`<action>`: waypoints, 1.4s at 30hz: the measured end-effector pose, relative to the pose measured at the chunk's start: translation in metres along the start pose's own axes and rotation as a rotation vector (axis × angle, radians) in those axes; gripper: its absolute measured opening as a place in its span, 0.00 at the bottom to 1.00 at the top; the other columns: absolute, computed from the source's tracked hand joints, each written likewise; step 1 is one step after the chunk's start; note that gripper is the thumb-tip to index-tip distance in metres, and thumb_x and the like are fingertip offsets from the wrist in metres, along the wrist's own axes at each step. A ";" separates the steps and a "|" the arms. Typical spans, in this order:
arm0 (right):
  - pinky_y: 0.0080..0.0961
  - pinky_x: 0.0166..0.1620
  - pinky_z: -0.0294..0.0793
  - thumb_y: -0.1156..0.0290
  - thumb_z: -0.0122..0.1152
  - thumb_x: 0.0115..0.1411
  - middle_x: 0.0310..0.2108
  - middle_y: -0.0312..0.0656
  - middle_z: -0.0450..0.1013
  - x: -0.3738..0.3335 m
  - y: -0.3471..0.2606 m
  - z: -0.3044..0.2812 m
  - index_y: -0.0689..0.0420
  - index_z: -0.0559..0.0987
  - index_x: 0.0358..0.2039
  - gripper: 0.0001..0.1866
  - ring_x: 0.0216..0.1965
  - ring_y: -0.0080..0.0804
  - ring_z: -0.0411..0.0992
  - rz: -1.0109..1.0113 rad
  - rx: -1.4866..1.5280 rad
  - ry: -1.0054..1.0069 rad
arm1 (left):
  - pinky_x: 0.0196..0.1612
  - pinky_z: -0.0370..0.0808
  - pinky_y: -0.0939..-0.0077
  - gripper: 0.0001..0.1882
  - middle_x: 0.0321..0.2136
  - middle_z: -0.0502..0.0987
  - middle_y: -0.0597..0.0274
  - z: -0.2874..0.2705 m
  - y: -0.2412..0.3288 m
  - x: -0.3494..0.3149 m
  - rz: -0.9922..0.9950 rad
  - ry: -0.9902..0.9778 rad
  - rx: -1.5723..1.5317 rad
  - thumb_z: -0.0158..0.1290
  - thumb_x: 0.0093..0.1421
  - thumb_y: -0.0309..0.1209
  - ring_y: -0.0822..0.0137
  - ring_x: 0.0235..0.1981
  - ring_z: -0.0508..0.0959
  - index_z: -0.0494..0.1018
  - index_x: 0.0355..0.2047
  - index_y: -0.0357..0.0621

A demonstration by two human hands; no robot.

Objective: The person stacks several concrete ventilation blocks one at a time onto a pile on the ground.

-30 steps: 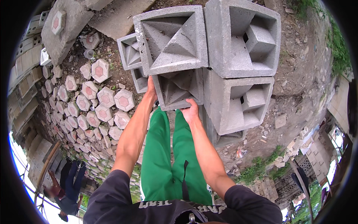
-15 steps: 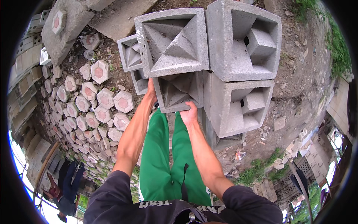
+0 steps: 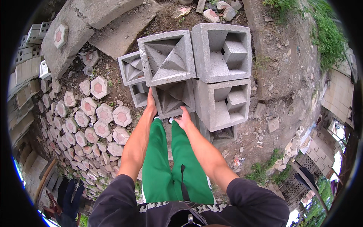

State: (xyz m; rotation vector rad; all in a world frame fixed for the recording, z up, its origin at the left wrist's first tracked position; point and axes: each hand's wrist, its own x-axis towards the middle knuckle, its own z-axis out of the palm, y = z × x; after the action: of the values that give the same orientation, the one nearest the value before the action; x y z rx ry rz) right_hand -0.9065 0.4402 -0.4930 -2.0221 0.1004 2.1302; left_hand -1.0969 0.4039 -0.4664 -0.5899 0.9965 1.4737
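Note:
Both hands grip a grey concrete block (image 3: 190, 107) with a hollow, pyramid-shaped front, in the near row of a stack in front of my legs. My left hand (image 3: 151, 103) presses along its left side, fingers pointing away from me. At the near right edge, my right hand (image 3: 184, 118) has its thumb up on the rim; its other fingers are largely hidden. A similar block (image 3: 147, 78) sits directly beyond it. To the right stand two paler blocks with stepped cavities, a far block (image 3: 204, 51) and a near block (image 3: 207, 102).
Smaller hollow blocks (image 3: 121, 70) stand left of the stack. Many hexagonal pavers (image 3: 122, 116) with reddish centres cover the ground at left. Broken concrete slabs (image 3: 109, 39) lie beyond. Another person (image 3: 72, 200) is at the lower left. Rubble and weeds lie right.
My view has shifted, and the stack now looks smaller and a little farther off. Both hands stay on the same block, my right hand's fingers lying slightly more to the left in view.

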 end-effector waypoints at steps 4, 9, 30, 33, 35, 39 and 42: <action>0.49 0.60 0.60 0.53 0.56 0.60 0.63 0.47 0.58 -0.075 0.006 0.004 0.53 0.57 0.64 0.36 0.64 0.44 0.55 -0.008 -0.255 -0.022 | 0.65 0.52 0.61 0.38 0.64 0.56 0.54 0.021 -0.016 -0.083 0.101 0.128 0.323 0.31 0.66 0.58 0.57 0.64 0.56 0.51 0.65 0.42; 0.40 0.50 0.71 0.54 0.59 0.59 0.56 0.46 0.67 -0.200 0.013 -0.008 0.52 0.53 0.66 0.40 0.54 0.41 0.68 -0.231 -0.687 -0.223 | 0.65 0.51 0.61 0.39 0.64 0.57 0.52 0.022 -0.051 -0.155 0.093 0.089 0.729 0.37 0.65 0.57 0.52 0.65 0.56 0.51 0.66 0.42; 0.27 0.42 0.74 0.60 0.56 0.62 0.46 0.41 0.74 -0.397 0.032 -0.118 0.57 0.68 0.55 0.24 0.44 0.29 0.73 -0.885 -0.078 -0.105 | 0.30 0.71 0.79 0.27 0.38 0.77 0.54 0.159 0.002 -0.321 0.425 -0.445 1.266 0.53 0.62 0.42 0.74 0.28 0.74 0.62 0.53 0.36; 0.28 0.43 0.74 0.60 0.56 0.62 0.46 0.40 0.75 -0.402 0.046 -0.132 0.57 0.69 0.55 0.23 0.44 0.29 0.73 -0.901 0.014 -0.075 | 0.32 0.74 0.77 0.26 0.32 0.77 0.57 0.167 -0.015 -0.334 0.404 -0.509 1.311 0.53 0.62 0.41 0.70 0.33 0.77 0.64 0.51 0.34; 0.28 0.43 0.74 0.59 0.56 0.62 0.46 0.40 0.75 -0.401 0.056 -0.143 0.57 0.69 0.55 0.24 0.44 0.29 0.73 -0.928 0.036 -0.046 | 0.28 0.73 0.79 0.25 0.30 0.76 0.58 0.168 -0.028 -0.341 0.373 -0.576 1.306 0.53 0.62 0.40 0.73 0.29 0.75 0.65 0.51 0.34; 0.28 0.43 0.74 0.59 0.56 0.62 0.46 0.40 0.75 -0.413 0.072 -0.168 0.57 0.69 0.55 0.24 0.44 0.28 0.73 -0.957 0.145 0.020 | 0.23 0.68 0.82 0.23 0.25 0.74 0.63 0.168 -0.061 -0.348 0.272 -0.650 1.353 0.54 0.62 0.40 0.77 0.19 0.69 0.67 0.50 0.36; 0.27 0.44 0.73 0.59 0.56 0.62 0.46 0.40 0.74 -0.419 0.084 -0.189 0.56 0.68 0.56 0.24 0.44 0.28 0.73 -0.955 0.247 0.081 | 0.22 0.65 0.83 0.21 0.23 0.73 0.65 0.178 -0.088 -0.364 0.228 -0.755 1.430 0.54 0.62 0.40 0.79 0.19 0.68 0.68 0.50 0.40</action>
State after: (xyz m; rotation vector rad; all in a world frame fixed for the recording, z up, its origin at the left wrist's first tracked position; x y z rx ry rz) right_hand -0.7199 0.2812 -0.0959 -1.5339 -0.4702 1.3494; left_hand -0.9165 0.3541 -0.0963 1.0489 1.1922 0.6957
